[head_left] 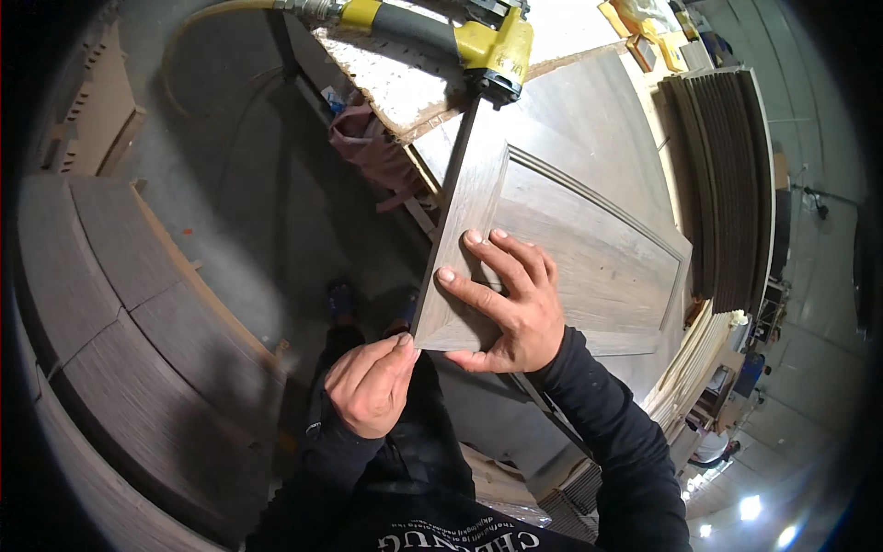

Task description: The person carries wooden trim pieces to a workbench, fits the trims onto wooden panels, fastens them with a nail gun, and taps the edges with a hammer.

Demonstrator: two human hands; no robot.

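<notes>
A wood-grain cabinet door, grey-brown with a raised frame round a recessed panel, lies at an angle on the workbench. My right hand rests on its near end, fingers spread across the frame and the thumb by the lower edge. At the door's near left corner is my left hand, its thumb and fingers pinched together against the corner. Whatever is between those fingertips, if anything, is too small to make out. A yellow and black air nailer lies by the door's far end.
A yellow air hose runs left from the nailer. Grey wood-grain panels are stacked at my left. Upright dark panels stand in a row at the right. A pink cloth hangs below the bench edge.
</notes>
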